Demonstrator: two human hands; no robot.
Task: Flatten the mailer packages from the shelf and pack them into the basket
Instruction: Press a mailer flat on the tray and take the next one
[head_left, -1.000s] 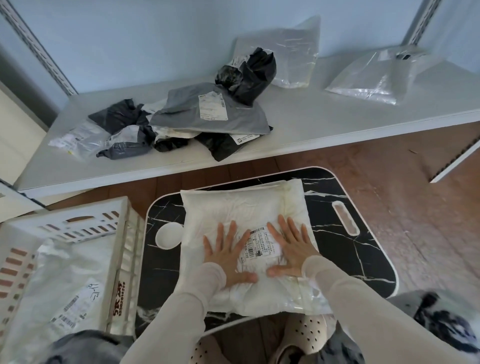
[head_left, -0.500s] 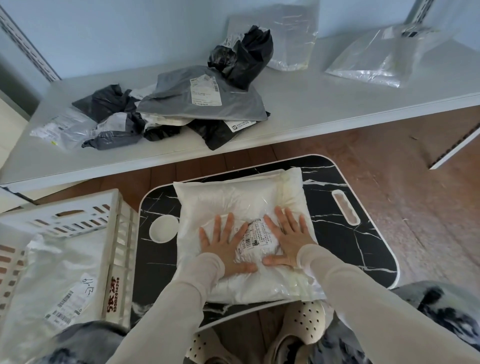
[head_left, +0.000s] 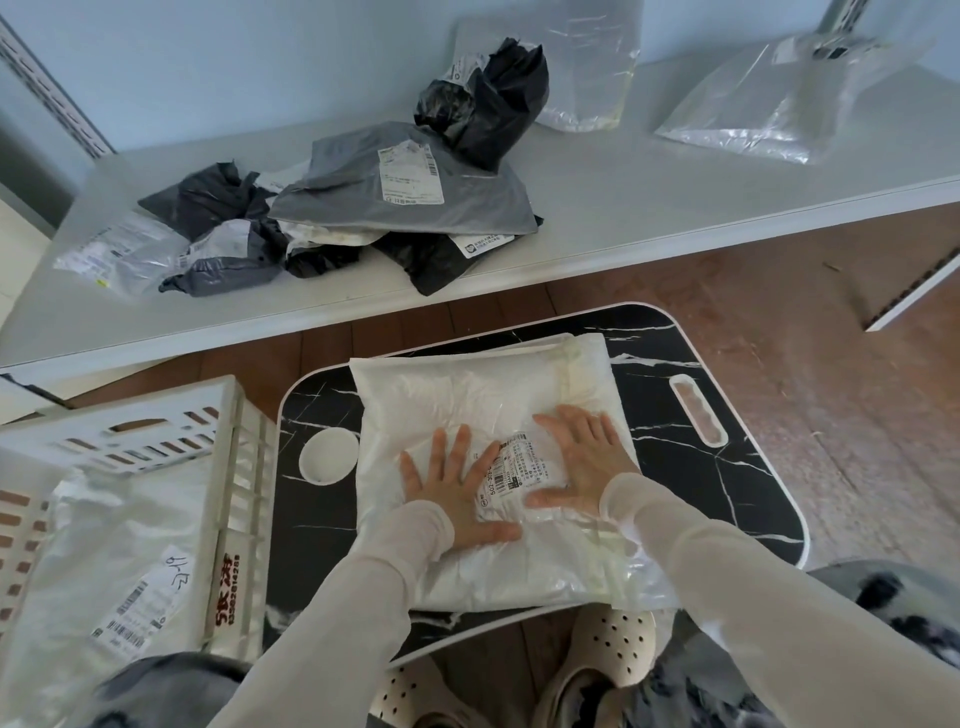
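While both hands lie flat on it, the white mailer rests on the black, marble-patterned surface in front of the person, its near edge hanging slightly over the surface's near rim. The left hand presses the near-left part of the package, its fingers straight and spread wide, the thumb pointing right. The right hand presses just beside it, fingers straight and fairly close together, the thumb pointing left. Neither hand curls round anything. A printed shipping label shows between the two hands, partly under them.

Just left of the surface stands a white slatted basket, and inside it lies a flat packed mailer with a barcode sticker.

Beyond the surface runs a pale shelf. On it a grey mailer lies on top of several crumpled dark packages, with a bunched black mailer at its far corner. A small clear bag sits at the left end of the pile, and two larger clear bags lie well apart to the right.
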